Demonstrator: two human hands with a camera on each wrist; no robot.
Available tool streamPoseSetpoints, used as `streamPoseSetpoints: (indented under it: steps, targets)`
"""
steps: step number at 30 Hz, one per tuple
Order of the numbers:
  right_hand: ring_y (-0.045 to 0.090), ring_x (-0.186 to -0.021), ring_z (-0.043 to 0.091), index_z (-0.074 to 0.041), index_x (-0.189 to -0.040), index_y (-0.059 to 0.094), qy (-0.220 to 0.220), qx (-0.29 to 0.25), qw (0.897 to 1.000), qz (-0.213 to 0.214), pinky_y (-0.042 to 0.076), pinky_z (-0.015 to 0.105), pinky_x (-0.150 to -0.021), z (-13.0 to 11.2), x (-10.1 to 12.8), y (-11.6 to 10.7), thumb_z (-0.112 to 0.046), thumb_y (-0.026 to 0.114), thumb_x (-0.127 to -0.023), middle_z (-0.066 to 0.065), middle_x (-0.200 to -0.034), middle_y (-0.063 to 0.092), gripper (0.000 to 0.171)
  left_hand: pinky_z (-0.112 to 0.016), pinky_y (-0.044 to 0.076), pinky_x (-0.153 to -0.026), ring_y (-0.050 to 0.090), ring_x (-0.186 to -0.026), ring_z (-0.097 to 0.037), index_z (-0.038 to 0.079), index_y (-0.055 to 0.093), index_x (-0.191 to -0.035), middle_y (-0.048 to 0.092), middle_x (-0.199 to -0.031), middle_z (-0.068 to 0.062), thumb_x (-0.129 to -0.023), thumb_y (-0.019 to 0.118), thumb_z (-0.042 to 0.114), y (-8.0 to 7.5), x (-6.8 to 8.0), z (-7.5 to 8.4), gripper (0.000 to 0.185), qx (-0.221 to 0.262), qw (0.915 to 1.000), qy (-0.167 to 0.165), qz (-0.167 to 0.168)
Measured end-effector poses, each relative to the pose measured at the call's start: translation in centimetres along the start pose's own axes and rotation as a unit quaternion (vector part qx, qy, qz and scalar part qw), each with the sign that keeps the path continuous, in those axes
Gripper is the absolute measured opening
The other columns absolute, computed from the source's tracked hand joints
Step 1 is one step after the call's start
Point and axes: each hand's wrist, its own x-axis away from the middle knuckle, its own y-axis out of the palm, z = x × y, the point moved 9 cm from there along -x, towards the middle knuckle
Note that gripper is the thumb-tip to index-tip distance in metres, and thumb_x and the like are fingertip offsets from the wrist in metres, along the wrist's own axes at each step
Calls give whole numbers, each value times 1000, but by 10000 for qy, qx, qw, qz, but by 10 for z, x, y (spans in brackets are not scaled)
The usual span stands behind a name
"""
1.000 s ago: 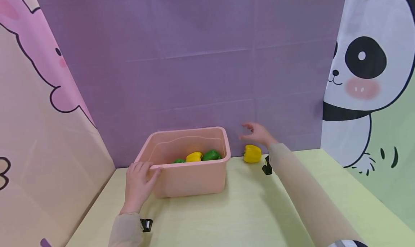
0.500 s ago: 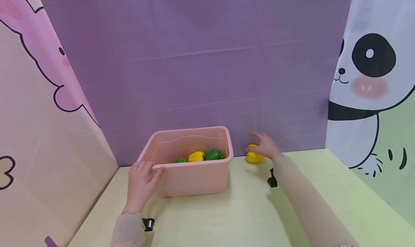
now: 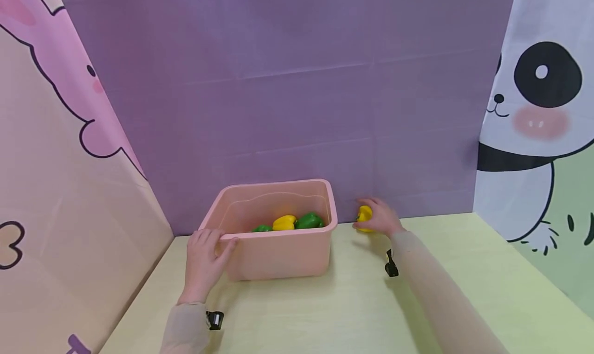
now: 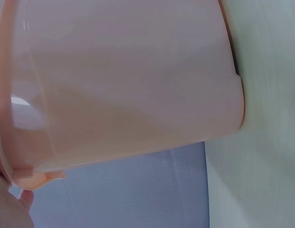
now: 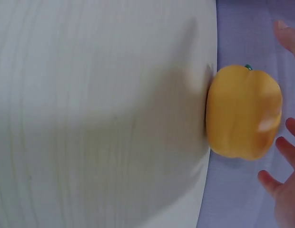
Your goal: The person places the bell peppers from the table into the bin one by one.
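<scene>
The pink plastic bin (image 3: 278, 256) stands on the table, with a yellow bell pepper (image 3: 284, 223) and green bell peppers (image 3: 309, 221) inside. At its front left corner my left hand (image 3: 202, 261) grips the rim; the left wrist view shows the bin's outer wall (image 4: 128, 85) and part of the hand (image 4: 12, 209). Another yellow bell pepper (image 5: 243, 112) rests on the table right of the bin, close to the backdrop. Around it, my right hand (image 3: 382, 219) has thumb and fingers spread, with a small gap visible in the right wrist view.
A purple backdrop (image 3: 297, 111) rises at the table's back edge. Printed side panels stand left and right, one with a panda (image 3: 533, 122). The pale wooden table (image 3: 315, 312) extends in front of the bin.
My right hand has come down from above the loose yellow bell pepper to around it. My left hand has stayed on the bin's rim. The head view has shifted slightly.
</scene>
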Motion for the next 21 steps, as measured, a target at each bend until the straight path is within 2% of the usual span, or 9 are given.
streamPoseSetpoints:
  steps: [10,14,21]
  targets:
    - [44,-124,45,-8,-135,54,24,225,9995,-212,34,68,-95,-3,-3,15,-41,77,-72,19,-140,48,75,-51,29,-93,48,-96,-35,2,63,-95,60,-92,-13,-83,72,23,1,1,0,26,70,10000,-25,-1]
    - [45,-122,45,-7,-133,56,85,279,9990,-345,36,67,-94,2,-4,20,-38,77,-72,20,-139,47,71,-52,29,-93,47,-96,-35,2,62,-95,59,-92,-13,-83,72,22,1,1,-1,25,59,10000,-42,-24]
    - [52,-108,43,-9,-130,56,143,190,9977,-628,44,57,-91,13,-3,31,-28,81,-70,21,-131,49,68,-52,29,-93,47,-95,-35,1,62,-94,59,-91,-13,-83,73,21,1,1,-1,25,62,10000,-23,-1]
